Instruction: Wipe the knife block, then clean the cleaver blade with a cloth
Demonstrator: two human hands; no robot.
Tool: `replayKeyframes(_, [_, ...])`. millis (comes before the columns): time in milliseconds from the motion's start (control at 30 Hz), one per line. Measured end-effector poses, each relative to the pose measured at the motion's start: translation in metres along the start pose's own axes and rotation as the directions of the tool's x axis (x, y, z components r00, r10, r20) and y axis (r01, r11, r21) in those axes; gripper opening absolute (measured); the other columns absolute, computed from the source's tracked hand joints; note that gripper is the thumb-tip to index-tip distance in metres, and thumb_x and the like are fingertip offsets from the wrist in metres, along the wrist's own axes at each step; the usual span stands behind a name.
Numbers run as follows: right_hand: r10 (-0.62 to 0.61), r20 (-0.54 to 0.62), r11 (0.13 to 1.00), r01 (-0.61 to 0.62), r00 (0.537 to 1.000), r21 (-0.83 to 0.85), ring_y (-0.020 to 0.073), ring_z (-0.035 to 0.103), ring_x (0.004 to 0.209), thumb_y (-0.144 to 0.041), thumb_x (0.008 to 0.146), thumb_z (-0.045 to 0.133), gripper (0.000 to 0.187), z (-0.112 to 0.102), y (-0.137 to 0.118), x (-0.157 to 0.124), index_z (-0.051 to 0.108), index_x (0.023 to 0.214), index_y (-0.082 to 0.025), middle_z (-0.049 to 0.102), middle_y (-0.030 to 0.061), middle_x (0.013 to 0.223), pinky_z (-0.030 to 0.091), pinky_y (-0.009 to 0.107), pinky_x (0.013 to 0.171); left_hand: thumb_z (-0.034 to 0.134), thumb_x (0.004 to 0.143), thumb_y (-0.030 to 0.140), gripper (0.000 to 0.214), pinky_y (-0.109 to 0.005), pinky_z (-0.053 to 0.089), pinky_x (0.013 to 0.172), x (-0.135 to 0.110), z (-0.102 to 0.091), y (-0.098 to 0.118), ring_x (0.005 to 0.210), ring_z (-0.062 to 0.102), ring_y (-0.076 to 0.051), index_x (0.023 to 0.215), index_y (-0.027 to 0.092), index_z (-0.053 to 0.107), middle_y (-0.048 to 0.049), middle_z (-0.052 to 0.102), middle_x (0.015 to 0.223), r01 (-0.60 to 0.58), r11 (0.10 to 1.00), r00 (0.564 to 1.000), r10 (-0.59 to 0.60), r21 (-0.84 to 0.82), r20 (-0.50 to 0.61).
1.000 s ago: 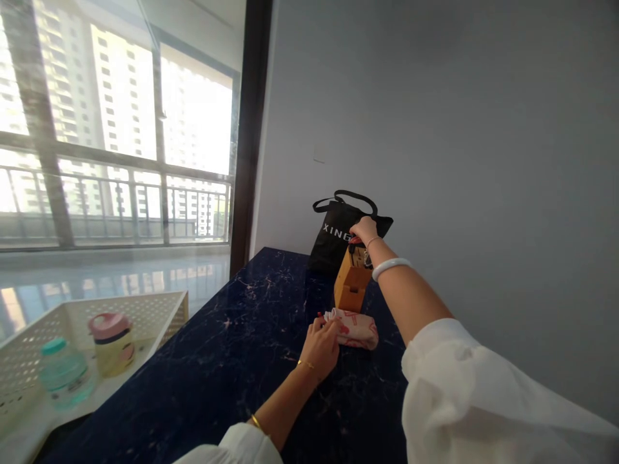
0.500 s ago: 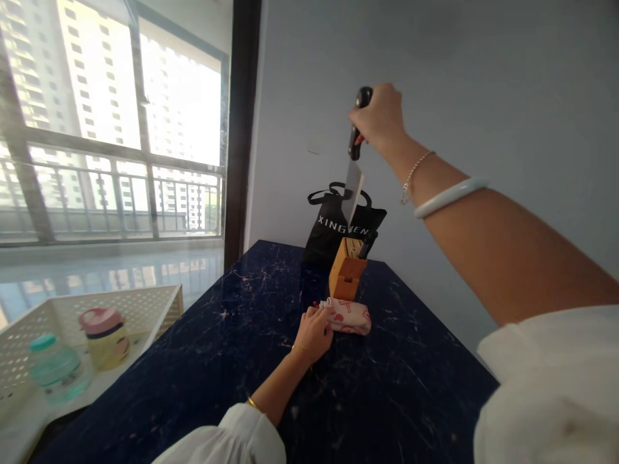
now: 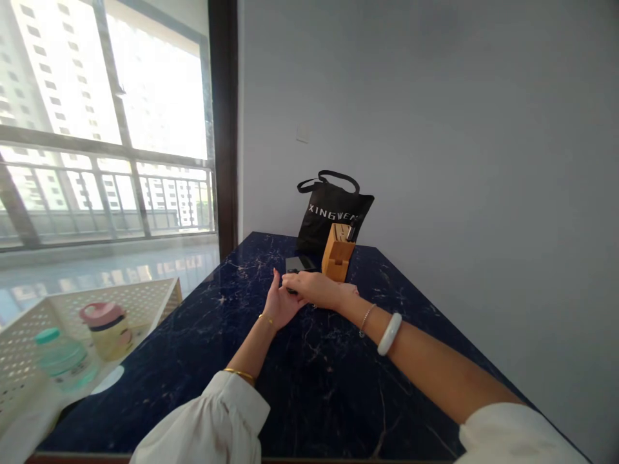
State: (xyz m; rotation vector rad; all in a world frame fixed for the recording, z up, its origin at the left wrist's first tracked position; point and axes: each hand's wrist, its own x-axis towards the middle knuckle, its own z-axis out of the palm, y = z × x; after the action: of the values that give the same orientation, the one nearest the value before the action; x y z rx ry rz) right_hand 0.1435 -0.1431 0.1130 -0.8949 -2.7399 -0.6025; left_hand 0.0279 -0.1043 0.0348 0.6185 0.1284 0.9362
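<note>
While both hands (image 3: 302,291) meet mid-counter (image 3: 338,380), grip unclear, knife blade (image 3: 300,263) beside block (image 3: 337,260).

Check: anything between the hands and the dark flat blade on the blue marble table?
Nothing visible. The right hand and left hand meet at the dark flat blade's near end; the wooden knife block stands to its right.

Single view from a head-worn camera, looking forward and slightly down along a dark blue marble counter (image 3: 232,361) toward a grey wall (image 3: 435,129). Both forearms close in the foreground, hands meeting mid-counter. Window (image 3: 97,129) to the left; no second view to compare.
</note>
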Motion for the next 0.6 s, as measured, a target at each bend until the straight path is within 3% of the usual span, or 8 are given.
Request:
replayKeyframes(100, [0.003,0.063,0.996,0.003,0.998,-0.088,0.0141,0.054,0.084,-0.010,0.085,0.038,0.023,0.019,-0.008,-0.015,0.050,0.102,-0.019,0.055,0.0051,0.107,0.044,0.028,0.072,0.041,0.083,0.041,0.037,-0.027,0.049,0.065,0.002,-0.006,0.000,0.072,0.061,-0.016,0.092,0.010,0.059,-0.0088,0.065,0.083,0.090,0.995,0.992,-0.087,0.033,-0.086])
replayKeyframes(200, [-0.001,0.054,0.991,0.008,0.999,-0.132,0.0163,0.052,0.091,-0.009,0.084,0.035,0.028,0.034,-0.014,-0.026,0.048,0.109,-0.017,0.050,0.0087,0.118,0.042,0.031,0.078,0.044,0.080,0.024,0.022,-0.022,0.047,0.052,0.006,-0.014,-0.003,0.056,0.058,-0.012,0.081,0.008,0.060,-0.0071,0.064,0.069,0.179,0.983,0.970,-0.169,0.046,-0.173])
replayKeyframes(300, [0.042,-0.004,0.993,-0.042,0.999,-0.110,0.0190,0.045,0.103,-0.010,0.084,0.035,0.038,0.044,-0.013,-0.040,0.040,0.121,-0.016,0.041,0.0102,0.128,0.038,0.035,0.086,0.045,0.077,0.016,0.017,-0.021,0.046,0.050,0.008,-0.019,-0.005,0.051,0.057,-0.011,0.077,0.008,0.059,-0.0059,0.062,0.063,0.173,0.984,0.964,-0.161,0.039,-0.213])
replayKeyframes(400, [0.173,-0.051,0.982,-0.176,0.984,-0.074,0.0214,0.042,0.107,-0.011,0.082,0.035,0.042,0.051,-0.006,-0.057,0.037,0.124,-0.016,0.041,0.0098,0.128,0.036,0.038,0.089,0.045,0.075,0.014,0.013,-0.021,0.048,0.054,0.009,-0.021,-0.006,0.053,0.057,-0.011,0.076,0.010,0.057,-0.0041,0.061,0.063,0.126,0.992,0.961,-0.113,0.034,-0.252])
replayKeyframes(500, [0.407,-0.110,0.910,-0.413,0.907,-0.038,0.0232,0.042,0.106,-0.016,0.082,0.038,0.040,0.061,0.002,-0.071,0.040,0.122,-0.014,0.046,0.0114,0.121,0.034,0.040,0.090,0.044,0.073,0.011,0.010,-0.022,0.049,0.057,0.010,-0.022,-0.006,0.055,0.058,-0.011,0.074,0.011,0.055,-0.0028,0.059,0.060,0.097,0.995,0.950,-0.081,0.039,-0.301])
replayKeyframes(600, [0.663,-0.129,0.748,-0.658,0.737,0.088,0.0253,0.043,0.104,-0.023,0.077,0.051,0.030,0.075,0.010,-0.079,0.052,0.106,-0.015,0.054,0.0119,0.109,0.035,0.040,0.088,0.045,0.072,0.009,0.008,-0.021,0.049,0.052,0.011,-0.023,-0.007,0.048,0.054,-0.009,0.072,0.011,0.053,-0.0008,0.054,0.053,0.105,0.993,0.935,-0.084,0.044,-0.343])
